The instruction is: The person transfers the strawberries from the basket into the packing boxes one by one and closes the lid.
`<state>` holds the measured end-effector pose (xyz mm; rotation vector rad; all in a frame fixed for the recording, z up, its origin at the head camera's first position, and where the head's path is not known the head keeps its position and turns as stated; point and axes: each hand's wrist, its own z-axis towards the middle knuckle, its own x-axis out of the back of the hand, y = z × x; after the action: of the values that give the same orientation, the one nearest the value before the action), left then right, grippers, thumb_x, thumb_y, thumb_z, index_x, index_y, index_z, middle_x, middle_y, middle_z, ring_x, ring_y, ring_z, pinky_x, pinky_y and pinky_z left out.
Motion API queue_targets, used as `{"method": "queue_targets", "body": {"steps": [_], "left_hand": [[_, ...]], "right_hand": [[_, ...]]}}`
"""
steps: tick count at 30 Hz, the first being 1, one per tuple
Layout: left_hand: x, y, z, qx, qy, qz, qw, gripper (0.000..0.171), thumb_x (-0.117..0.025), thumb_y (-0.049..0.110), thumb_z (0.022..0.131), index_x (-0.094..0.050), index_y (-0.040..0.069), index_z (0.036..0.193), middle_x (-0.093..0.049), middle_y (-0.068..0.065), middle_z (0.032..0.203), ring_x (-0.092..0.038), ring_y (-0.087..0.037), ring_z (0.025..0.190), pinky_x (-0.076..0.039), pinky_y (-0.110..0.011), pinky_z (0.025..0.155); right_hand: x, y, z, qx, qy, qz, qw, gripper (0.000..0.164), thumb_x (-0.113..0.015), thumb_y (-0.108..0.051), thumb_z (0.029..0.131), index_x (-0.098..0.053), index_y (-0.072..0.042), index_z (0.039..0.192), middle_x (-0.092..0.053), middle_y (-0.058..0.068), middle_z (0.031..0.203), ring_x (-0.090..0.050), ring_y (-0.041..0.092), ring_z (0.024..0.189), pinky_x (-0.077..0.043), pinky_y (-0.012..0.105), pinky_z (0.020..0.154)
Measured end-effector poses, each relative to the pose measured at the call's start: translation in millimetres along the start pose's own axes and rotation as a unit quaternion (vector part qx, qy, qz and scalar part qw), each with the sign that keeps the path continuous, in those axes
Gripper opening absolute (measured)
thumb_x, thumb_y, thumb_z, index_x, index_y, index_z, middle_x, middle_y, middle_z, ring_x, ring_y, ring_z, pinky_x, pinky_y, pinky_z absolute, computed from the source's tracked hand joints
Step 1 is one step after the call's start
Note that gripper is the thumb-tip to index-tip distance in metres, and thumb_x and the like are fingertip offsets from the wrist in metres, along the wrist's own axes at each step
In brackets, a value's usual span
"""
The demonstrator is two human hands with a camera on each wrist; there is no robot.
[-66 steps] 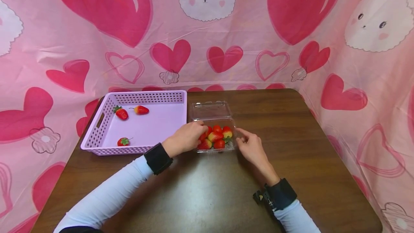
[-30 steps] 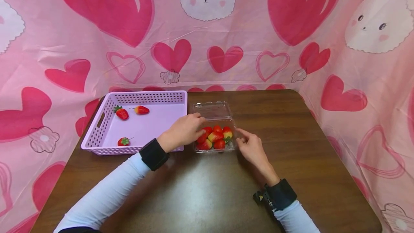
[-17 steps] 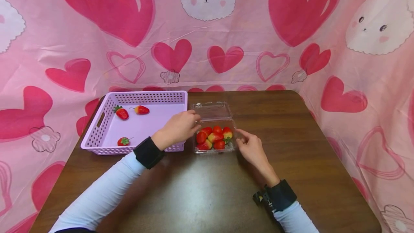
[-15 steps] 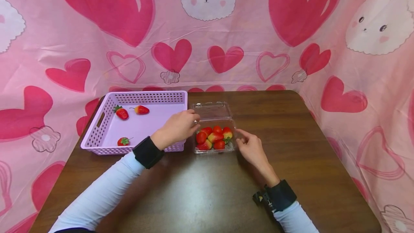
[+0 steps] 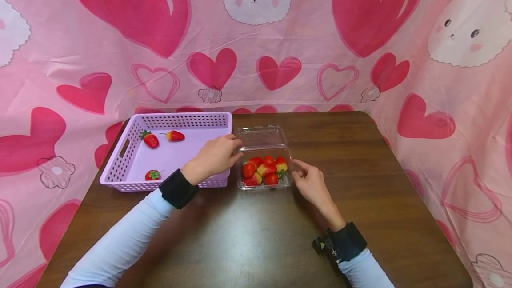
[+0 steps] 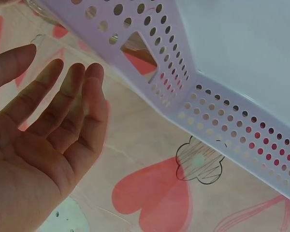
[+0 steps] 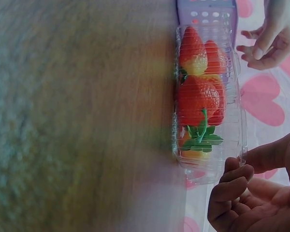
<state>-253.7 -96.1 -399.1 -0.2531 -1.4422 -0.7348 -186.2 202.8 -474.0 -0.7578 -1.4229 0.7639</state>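
My left hand (image 5: 214,157) hovers over the near right rim of the lilac basket (image 5: 184,154), its fingers loosely bent. In the left wrist view the palm and fingers (image 6: 87,116) hold nothing. To its right stands a clear plastic clamshell box (image 5: 244,186) with its lid (image 5: 262,137) folded back. Several strawberries (image 5: 266,170) fill the box. My right hand (image 5: 314,183) is at the box's right side; in the right wrist view the thumb and index finger pinch its rim. Inside the basket lie 3 strawberries: one at the back left (image 5: 150,140), another beside it (image 5: 174,135), one near the front (image 5: 153,175).
Both objects stand on a dark brown wooden table (image 5: 256,234). Directly behind the table and at its sides hangs a pink cloth (image 5: 304,34) printed with hearts and rabbits.
My left hand has let go of a strawberry in the box and moved left, away from the box toward the basket. The right hand has stayed at the box's rim.
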Motion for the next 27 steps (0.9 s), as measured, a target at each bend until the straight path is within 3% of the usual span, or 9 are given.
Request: {"method": "queue_targets", "body": {"steps": [5,12,21,27], "left_hand": [[2.2,-3.5,-5.1,0.02,0.001,0.001,0.9998,0.021,-0.079,0.022,0.095,-0.077,0.007,0.109,-0.07,-0.01,0.095,-0.069,-0.028,0.087,-0.06,-0.046,0.077],[8.0,-14.8,-13.6,0.045,-0.007,0.004,0.9989,0.026,-0.078,0.022,0.095,-0.077,0.006,0.115,-0.073,-0.014,0.106,-0.071,-0.034,0.097,-0.059,-0.051,0.085],[12.4,-39.7,-31.0,0.045,0.02,-0.003,0.9988,0.022,-0.079,0.012,0.092,-0.076,0.002,0.112,-0.072,-0.016,0.103,-0.071,-0.036,0.095,-0.058,-0.051,0.086],[16.0,-57.4,-44.7,0.076,0.004,-0.011,0.9971,0.026,-0.08,0.01,0.09,-0.075,0.001,0.114,-0.071,-0.018,0.105,-0.071,-0.036,0.096,-0.059,-0.051,0.084]], "right_hand": [[-0.2,0.9,0.7,0.005,-0.004,0.002,1.0,0.041,-0.064,-0.006,0.1,-0.065,-0.006,0.141,-0.056,0.005,0.074,-0.048,0.019,0.058,-0.041,0.029,0.052],[1.0,0.4,0.9,0.011,-0.001,0.003,1.0,0.043,-0.064,-0.007,0.099,-0.064,-0.003,0.142,-0.056,0.005,0.073,-0.048,0.02,0.058,-0.041,0.029,0.051],[1.7,-0.2,0.7,0.001,-0.003,-0.006,1.0,0.042,-0.065,-0.01,0.1,-0.064,-0.003,0.142,-0.057,0.005,0.073,-0.048,0.02,0.057,-0.04,0.029,0.052],[0.2,0.0,1.1,0.002,-0.001,-0.007,1.0,0.042,-0.065,-0.008,0.1,-0.064,-0.002,0.141,-0.057,0.005,0.073,-0.048,0.02,0.057,-0.041,0.029,0.051]]}}
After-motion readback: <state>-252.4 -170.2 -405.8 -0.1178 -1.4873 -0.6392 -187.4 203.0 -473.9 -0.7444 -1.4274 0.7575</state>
